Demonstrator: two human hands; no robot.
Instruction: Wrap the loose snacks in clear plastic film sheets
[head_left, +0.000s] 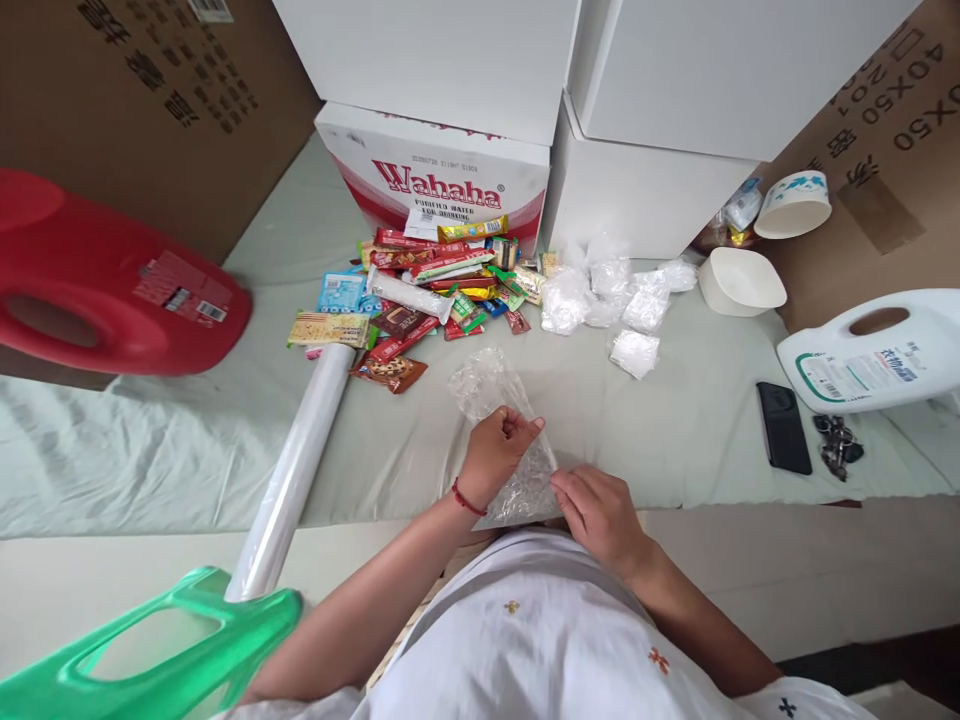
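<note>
A clear crinkled plastic bag (pixel 491 395) lies on the pale green cloth just in front of me. My left hand (pixel 499 450), with a red string at the wrist, is closed on the bag's middle, fingers curled over the film. My right hand (pixel 600 510) pinches the bag's near edge at its right side. Beyond the bag lies a heap of wrapped snacks (pixel 435 285), and to its right several small filled clear bags (pixel 615 300).
A white roll (pixel 300 460) runs from the snacks toward me. A red jug (pixel 105 280) lies left, a green one (pixel 157 650) at the bottom left, a white one (pixel 877 355) right. Phone (pixel 784 428), keys (pixel 838 445), white bowls (pixel 741 282) and a Wahaha carton (pixel 442 180) stand around.
</note>
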